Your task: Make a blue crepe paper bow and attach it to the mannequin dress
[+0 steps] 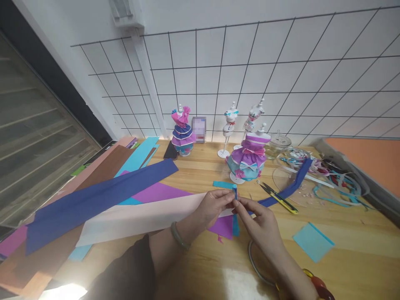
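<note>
In the middle of the table both my hands meet at a small folded strip (pixel 234 191), light blue and dark blue, standing upright between the fingertips. My left hand (pixel 217 204) pinches it from the left, with a bangle on that wrist. From the right, my right hand (pixel 258 216) closes thumb and fingers on its lower end. Beneath the hands lie a pale pink strip (pixel 143 218) and a purple sheet (pixel 223 227). Just behind them is a small turquoise piece (pixel 222 183). To the right rest scissors (pixel 279 198) with yellow and black handles, beside a long blue strip (pixel 292 187).
Small dress forms stand along the back, one in a pink and blue dress (pixel 183 133), another in a purple and turquoise dress (pixel 248 158). Long coloured strips, including a dark blue one (pixel 100 196), cover the left. A turquoise square (pixel 313 242) and ribbon scraps (pixel 340 183) lie right.
</note>
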Motion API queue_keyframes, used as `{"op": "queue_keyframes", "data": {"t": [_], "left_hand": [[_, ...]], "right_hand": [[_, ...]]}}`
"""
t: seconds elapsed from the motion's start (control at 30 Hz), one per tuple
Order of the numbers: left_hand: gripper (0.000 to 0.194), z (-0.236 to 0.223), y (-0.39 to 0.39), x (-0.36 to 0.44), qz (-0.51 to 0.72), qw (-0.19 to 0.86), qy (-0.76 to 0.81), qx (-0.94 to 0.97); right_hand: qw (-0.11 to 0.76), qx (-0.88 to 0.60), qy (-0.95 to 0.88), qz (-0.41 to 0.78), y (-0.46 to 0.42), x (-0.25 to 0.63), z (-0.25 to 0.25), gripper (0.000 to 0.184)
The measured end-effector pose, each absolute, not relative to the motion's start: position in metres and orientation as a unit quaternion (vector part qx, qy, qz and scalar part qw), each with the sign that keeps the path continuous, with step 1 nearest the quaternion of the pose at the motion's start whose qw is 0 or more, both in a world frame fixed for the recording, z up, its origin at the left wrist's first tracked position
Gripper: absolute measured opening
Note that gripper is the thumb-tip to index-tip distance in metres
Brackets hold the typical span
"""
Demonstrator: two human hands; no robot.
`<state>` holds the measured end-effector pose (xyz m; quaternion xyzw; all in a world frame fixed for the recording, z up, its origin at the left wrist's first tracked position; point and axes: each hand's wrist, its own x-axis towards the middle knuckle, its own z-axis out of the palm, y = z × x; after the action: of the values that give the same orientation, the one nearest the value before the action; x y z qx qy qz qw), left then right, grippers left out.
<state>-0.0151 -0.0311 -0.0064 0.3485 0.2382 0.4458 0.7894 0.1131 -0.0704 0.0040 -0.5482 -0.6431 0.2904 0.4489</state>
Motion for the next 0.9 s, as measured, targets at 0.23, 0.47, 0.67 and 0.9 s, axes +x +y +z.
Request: {"op": "queue_keyframes", "data": {"t": [0.23,0.47,0.67,0.9], "left_hand": [[0.021,-0.008,-0.025,-0.019,0.428,0.777,0.255,0.385],[0.018,-0.017,-0.018,-0.021,0.438,0.741,0.261,0.437],[0.021,-0.015,-0.019,-0.022,0.428,0.747,0.260,0.437],[0.039,-0.011,-0.014,-0.030,0.402,0.660,0.316,0.550]], "right_hand": [[0.418,-0.552,-0.677,0.250,-0.069,0.119,0.002,0.026],[0.422,-0.539,-0.703,0.195,-0.068,0.121,-0.002,0.023],[0.428,-0.531,-0.705,0.195,-0.068,0.123,-0.002,0.022],[0.370,-0.541,-0.743,0.134,-0.063,0.129,-0.003,0.020]]}}
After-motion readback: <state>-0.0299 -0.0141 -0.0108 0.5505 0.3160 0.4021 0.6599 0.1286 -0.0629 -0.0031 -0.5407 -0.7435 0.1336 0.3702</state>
